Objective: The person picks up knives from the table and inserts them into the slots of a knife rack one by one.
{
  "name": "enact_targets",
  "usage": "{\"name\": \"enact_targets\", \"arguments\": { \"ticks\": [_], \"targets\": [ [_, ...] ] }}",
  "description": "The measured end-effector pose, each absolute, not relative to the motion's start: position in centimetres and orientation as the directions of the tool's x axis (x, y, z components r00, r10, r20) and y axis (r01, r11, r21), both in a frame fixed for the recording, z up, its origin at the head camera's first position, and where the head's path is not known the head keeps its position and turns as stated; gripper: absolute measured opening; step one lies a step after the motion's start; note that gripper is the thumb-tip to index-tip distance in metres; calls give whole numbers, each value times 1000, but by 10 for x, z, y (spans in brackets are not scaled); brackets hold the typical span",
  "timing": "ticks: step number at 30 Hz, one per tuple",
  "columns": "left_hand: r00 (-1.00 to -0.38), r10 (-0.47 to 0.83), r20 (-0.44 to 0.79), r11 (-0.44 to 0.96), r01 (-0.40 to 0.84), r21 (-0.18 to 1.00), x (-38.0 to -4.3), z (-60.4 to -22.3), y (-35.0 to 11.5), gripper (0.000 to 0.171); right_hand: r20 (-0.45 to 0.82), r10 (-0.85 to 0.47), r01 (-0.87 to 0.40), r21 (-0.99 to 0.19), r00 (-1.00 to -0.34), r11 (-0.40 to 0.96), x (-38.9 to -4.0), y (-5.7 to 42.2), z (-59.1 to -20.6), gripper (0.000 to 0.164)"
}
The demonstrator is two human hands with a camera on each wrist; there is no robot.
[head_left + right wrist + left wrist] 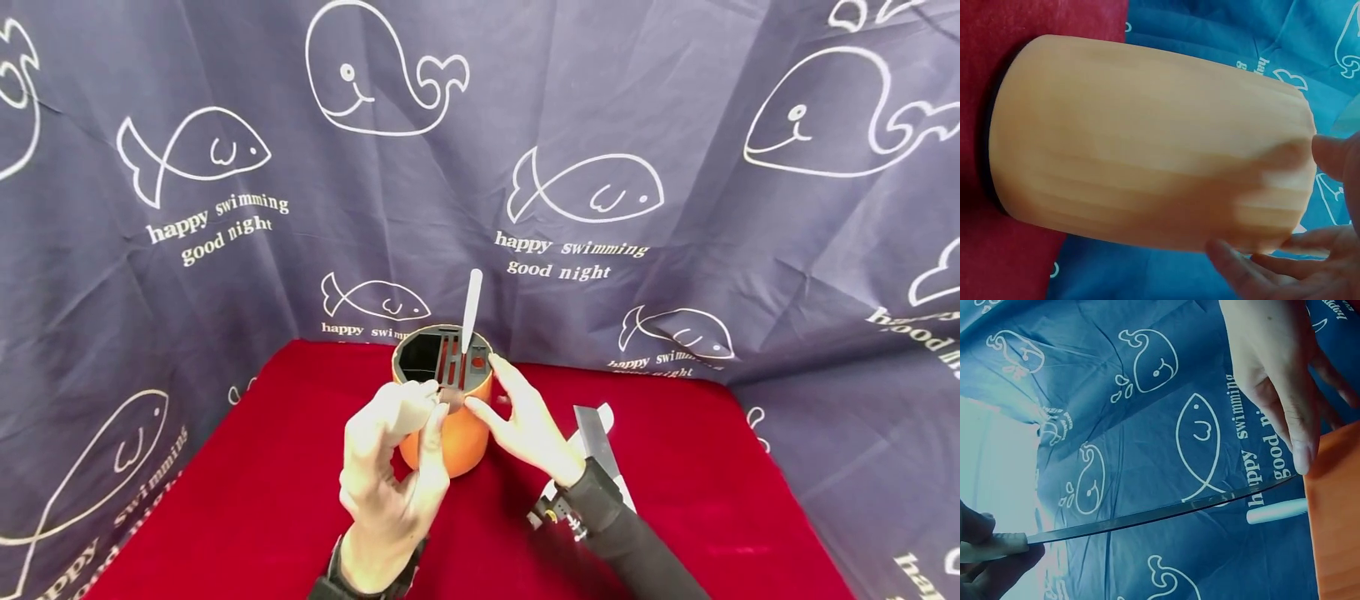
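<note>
In the head view an orange knife holder (459, 437) stands upright, its black top cut with slots. My left hand (393, 471) is in front of it. The left wrist view shows its thumb and fingers pinching the white handle (994, 547) of a long kitchen knife (1147, 515). The blade points towards the holder's top, its tip close to the rim; whether it has entered a slot, I cannot tell. My right hand (528, 425) rests against the holder's right side, thumb and fingers spread and touching near the rim. A white handle (471, 312) sticks up from a slot.
On the red cloth (247, 500), right of the holder, lies a wide-bladed knife (596, 433) with something white beside it, partly hidden by my right wrist. A blue-grey curtain (450, 192) printed with fish and whales hangs behind and at both sides.
</note>
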State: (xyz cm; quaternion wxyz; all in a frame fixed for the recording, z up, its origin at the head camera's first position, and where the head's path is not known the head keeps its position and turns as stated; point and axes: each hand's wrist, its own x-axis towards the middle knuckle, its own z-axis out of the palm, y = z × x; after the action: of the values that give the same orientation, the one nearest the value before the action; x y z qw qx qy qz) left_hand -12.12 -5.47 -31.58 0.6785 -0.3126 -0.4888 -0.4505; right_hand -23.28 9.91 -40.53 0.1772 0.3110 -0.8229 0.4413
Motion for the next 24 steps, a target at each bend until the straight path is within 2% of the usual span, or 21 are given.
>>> {"name": "enact_targets", "arguments": {
  "ticks": [9, 24],
  "targets": [
    [137, -341, 930, 369, 929, -2, -130, -315, -54, 33, 566, -293, -637, -682, -771, 358, -231, 95, -411, 69],
    [115, -343, 932, 364, 931, 19, -141, -313, -52, 31, 525, -267, -589, -725, -808, 356, -231, 93, -410, 66]
  ]
}}
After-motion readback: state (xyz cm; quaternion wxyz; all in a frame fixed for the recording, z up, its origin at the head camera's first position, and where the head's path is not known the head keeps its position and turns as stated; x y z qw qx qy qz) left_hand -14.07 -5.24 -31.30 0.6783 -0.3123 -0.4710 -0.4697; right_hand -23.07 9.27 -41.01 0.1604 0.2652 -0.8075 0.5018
